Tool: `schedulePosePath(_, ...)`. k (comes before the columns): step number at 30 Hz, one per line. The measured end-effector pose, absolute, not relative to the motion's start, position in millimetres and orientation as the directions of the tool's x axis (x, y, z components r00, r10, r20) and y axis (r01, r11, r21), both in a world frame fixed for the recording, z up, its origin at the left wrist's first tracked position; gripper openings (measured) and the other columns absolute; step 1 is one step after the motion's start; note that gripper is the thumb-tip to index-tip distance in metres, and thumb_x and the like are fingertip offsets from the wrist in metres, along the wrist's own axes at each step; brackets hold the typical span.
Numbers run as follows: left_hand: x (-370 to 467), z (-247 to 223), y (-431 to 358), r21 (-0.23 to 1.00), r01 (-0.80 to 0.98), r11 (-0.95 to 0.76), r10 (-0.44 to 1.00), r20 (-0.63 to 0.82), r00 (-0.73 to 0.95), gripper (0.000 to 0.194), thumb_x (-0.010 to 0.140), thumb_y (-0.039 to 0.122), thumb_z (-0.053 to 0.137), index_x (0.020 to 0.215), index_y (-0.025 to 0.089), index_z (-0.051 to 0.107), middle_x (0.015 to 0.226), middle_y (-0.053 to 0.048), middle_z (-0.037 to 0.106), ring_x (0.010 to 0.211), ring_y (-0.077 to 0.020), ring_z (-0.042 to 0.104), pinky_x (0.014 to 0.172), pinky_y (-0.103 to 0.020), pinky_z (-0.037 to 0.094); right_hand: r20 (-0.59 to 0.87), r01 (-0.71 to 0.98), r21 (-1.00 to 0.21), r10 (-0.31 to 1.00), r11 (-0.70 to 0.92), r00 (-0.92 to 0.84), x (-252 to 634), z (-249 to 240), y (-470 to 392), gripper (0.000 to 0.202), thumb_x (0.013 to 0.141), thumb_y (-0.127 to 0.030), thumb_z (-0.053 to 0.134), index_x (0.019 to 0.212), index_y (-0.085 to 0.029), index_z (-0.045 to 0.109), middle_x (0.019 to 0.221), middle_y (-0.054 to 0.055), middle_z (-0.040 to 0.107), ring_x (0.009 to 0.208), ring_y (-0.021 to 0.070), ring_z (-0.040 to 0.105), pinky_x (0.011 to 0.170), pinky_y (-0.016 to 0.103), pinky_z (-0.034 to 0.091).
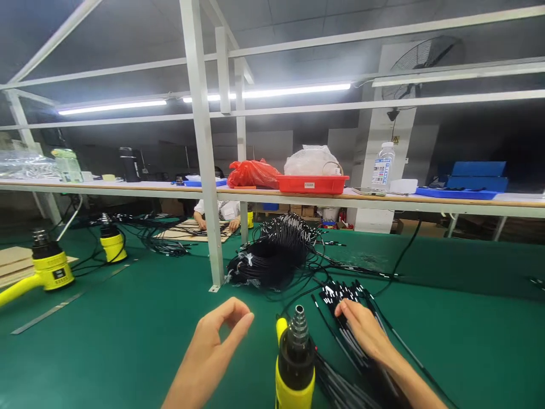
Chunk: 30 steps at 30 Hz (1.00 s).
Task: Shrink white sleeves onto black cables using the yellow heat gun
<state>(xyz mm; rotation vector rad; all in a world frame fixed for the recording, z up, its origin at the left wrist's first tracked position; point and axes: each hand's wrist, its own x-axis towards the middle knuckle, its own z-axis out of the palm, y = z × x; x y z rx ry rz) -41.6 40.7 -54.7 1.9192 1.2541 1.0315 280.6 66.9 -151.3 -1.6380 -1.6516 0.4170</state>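
My left hand (pixel 213 346) is raised over the green mat, thumb and index finger curved into a pinch with nothing visible between them. My right hand (pixel 368 329) is over a bundle of black cables (pixel 347 341), its fingers drawn together at their white-marked ends. What its fingertips hold, if anything, is hidden. Between my hands stands a yellow and black heat gun (pixel 296 363), its stepped metal nozzle pointing up. More dark cables lie at its right side.
A large coil of black cable (pixel 268 264) lies by the white frame post (pixel 206 170). Two more heat guns (pixel 53 264) stand left. A shelf (pixel 383 199) crosses above the mat, bearing a red tray (pixel 313 184) and a bottle (pixel 383 167). A person works behind.
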Motion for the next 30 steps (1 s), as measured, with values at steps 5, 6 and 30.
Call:
schedulePosePath(5, -34.1, -31.4, 29.0, 0.800, 0.425, -0.422, 0.904, 0.341, 0.257, 0.032, 0.095, 0.047, 0.050, 0.076, 0.021, 0.053, 0.075, 0.003, 0.052, 0.075, -0.0162, 0.047, 0.071, -0.025, 0.037, 0.371, 0.694, -0.687, 0.926, 0.218, 0.076, 263.1, -61.6, 4.4, 0.044, 0.098, -0.054, 0.026, 0.068, -0.023, 0.036, 0.066, -0.002, 0.043, 0.062, 0.0159, 0.040, 0.058, 0.026, 0.035)
schedulePosePath(6, -31.4, -24.6, 25.2, 0.793, 0.416, -0.444, 0.894, 0.361, 0.265, 0.031, 0.095, 0.046, 0.050, 0.076, 0.021, 0.053, 0.075, 0.003, 0.052, 0.074, -0.0157, 0.047, 0.070, -0.025, 0.037, 0.375, 0.693, -0.683, 0.925, 0.232, 0.060, 256.8, -44.4, -7.7, 0.043, 0.097, -0.054, 0.028, 0.067, -0.023, 0.033, 0.064, -0.003, 0.039, 0.060, 0.0153, 0.037, 0.054, 0.025, 0.033)
schedulePosePath(30, -2.6, -17.8, 19.5, 0.767, 0.396, -0.505, 0.834, 0.317, 0.451, 0.035, 0.101, 0.042, 0.042, 0.074, 0.020, 0.049, 0.070, 0.004, 0.051, 0.067, -0.0139, 0.044, 0.060, -0.026, 0.031, 0.341, 0.629, -0.686, 0.925, 0.366, -0.167, 218.2, -15.1, -6.7, 0.038, 0.092, -0.053, 0.042, 0.067, -0.025, 0.045, 0.059, -0.001, 0.045, 0.053, 0.0152, 0.035, 0.045, 0.028, 0.030)
